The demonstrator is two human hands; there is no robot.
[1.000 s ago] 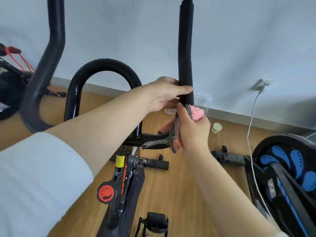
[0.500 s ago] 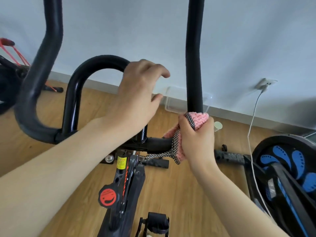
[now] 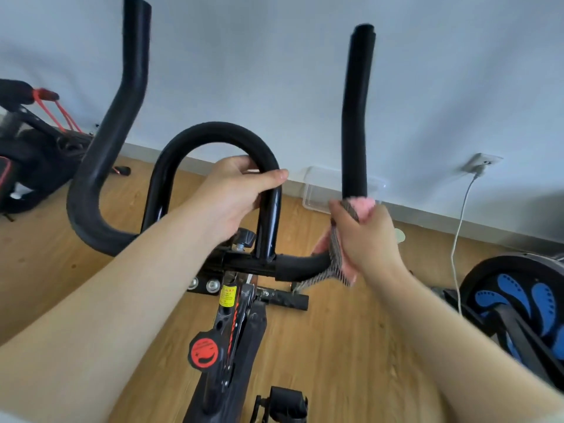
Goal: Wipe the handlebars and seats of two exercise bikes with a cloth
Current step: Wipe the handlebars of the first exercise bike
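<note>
Nearest, low centre: I log a black bike frame (image 3: 235, 346) with a round red knob (image 3: 204, 353) and a yellow label (image 3: 228, 296), standing on a wooden floor (image 3: 351, 361).

Mid, left of centre: my left hand (image 3: 235, 199) is wrapped around the right side of the black centre loop bar (image 3: 213, 138), thumb lying across the front.

Mid, right: my right hand (image 3: 364, 236) is clenched around a pink and grey mesh cloth (image 3: 338, 257), which is wrapped about the bend at the foot of the right handlebar horn (image 3: 355, 117); a cloth tail hangs below the fist.

Left: the left handlebar horn (image 3: 113, 132) curves upward, untouched.

Far right: a second machine with a blue-patterned wheel (image 3: 525, 300).

Far: a clear plastic box (image 3: 320, 190) at the skirting, a white cable (image 3: 460, 227) running to a wall socket (image 3: 482, 163), and black equipment with red straps (image 3: 36, 132) far left.
</note>
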